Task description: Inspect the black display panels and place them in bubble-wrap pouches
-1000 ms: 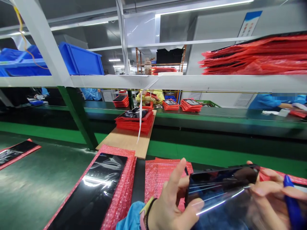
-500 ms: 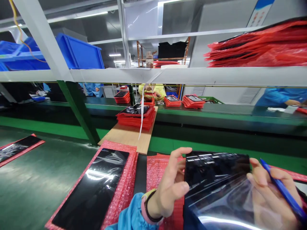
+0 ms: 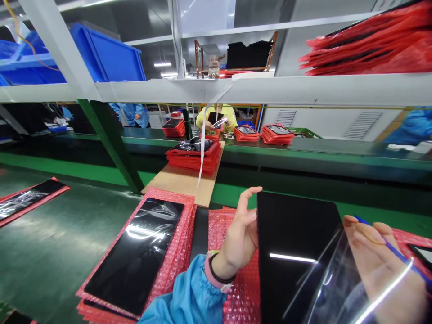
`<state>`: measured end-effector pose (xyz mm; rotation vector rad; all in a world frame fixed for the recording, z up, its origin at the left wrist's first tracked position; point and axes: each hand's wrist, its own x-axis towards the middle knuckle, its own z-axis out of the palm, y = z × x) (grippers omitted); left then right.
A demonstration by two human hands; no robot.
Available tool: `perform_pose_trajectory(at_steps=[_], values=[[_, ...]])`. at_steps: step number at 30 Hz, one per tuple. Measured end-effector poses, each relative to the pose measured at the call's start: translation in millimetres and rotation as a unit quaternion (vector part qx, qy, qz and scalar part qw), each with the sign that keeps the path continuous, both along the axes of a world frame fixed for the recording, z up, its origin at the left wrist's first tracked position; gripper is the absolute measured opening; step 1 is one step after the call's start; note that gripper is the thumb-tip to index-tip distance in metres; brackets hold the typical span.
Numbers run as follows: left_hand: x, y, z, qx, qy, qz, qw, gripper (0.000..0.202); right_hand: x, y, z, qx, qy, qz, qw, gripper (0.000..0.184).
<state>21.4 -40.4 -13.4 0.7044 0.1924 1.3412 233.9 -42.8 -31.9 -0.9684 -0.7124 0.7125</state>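
Note:
A black glass panel (image 3: 297,252) stands tilted up in front of me, with a clear film peeling off its lower right. My left hand (image 3: 241,236) grips the panel's left edge, index finger raised. My right hand (image 3: 381,261) sits behind the lifted film at the panel's right side and holds a blue pen (image 3: 393,252) between its fingers. Under the panel lies a red bubble-wrap sheet (image 3: 229,270).
Another black panel (image 3: 135,254) rests on a stack of red bubble wrap to the left, a further one (image 3: 27,200) at far left. A wooden board (image 3: 184,186) carries a red stack (image 3: 194,157). Across the green conveyor (image 3: 303,155), people in blue and yellow work. Blue bins (image 3: 104,54) sit overhead.
The panel has been tipped from nearly flat to upright facing me, and the film has peeled further from it. My view has tilted downward slightly.

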Motion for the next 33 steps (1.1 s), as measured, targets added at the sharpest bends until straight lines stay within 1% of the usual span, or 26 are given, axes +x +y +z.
perform_pose_trajectory(at_steps=[3, 6, 10, 12, 15, 17, 19, 21, 23, 25, 27, 29, 31, 33], values=[[-0.2, 0.2, -2.0, -0.021, 0.014, 0.021, 0.999, 0.045, -8.9, -1.4, 7.1, -0.058, 0.05, 0.013, 0.997, 0.048], [-1.9, -0.7, -3.7, -0.034, 0.022, 0.044, 0.998, 0.042, -19.5, 0.7, 8.4, -0.077, 0.035, 0.043, 0.995, 0.055], [-9.4, -2.9, -7.5, -0.059, 0.065, 0.123, 0.989, 0.034, -32.5, 9.9, -2.6, -0.078, 0.012, 0.095, 0.992, 0.059], [-15.2, -4.0, -14.0, -0.077, 0.099, 0.158, 0.979, 0.032, -38.6, 14.5, -10.8, -0.079, 0.005, 0.124, 0.989, 0.058], [-27.3, -6.0, -34.2, -0.105, 0.161, 0.191, 0.963, 0.034, -46.7, 20.3, -26.6, -0.093, -0.003, 0.169, 0.981, 0.053], [-38.1, -9.0, -53.1, -0.127, 0.209, 0.203, 0.948, 0.041, -50.2, 25.4, -40.1, -0.099, -0.009, 0.194, 0.976, 0.049], [-50.7, -14.9, -73.5, -0.147, 0.252, 0.212, 0.933, 0.052, -52.4, 33.2, -55.7, -0.099, -0.015, 0.209, 0.973, 0.045], [-63.5, -23.3, -92.5, -0.161, 0.306, 0.236, 0.908, 0.059, -54.3, 43.6, -72.2, -0.097, -0.021, 0.215, 0.972, 0.04], [-74.8, -32.8, -108.5, -0.194, 0.361, 0.243, 0.879, 0.057, -57.4, 54.4, -88.7, -0.094, -0.027, 0.217, 0.971, 0.035], [-83.2, -40.8, -120.7, -0.229, 0.387, 0.236, 0.861, 0.055, -62.8, 62.5, -104.4, -0.084, -0.042, 0.224, 0.97, 0.029], [-88.2, -45.6, -128.6, -0.251, 0.39, 0.216, 0.859, 0.052, -70.2, 65.8, -118.3, -0.068, -0.067, 0.236, 0.967, 0.026], [-89.5, -46.6, -132.5, -0.259, 0.389, 0.182, 0.865, 0.044, -78.6, 65.0, -129.0, -0.047, -0.096, 0.241, 0.965, 0.028], [-87.8, -44.6, -132.7, -0.25, 0.386, 0.159, 0.874, 0.034, -87.0, 62.1, -134.9, -0.025, -0.126, 0.231, 0.965, 0.03], [-84.2, -41.2, -129.8, -0.231, 0.387, 0.161, 0.878, 0.032, -93.5, 59.3, -135.3, -0.004, -0.157, 0.208, 0.965, 0.031]])
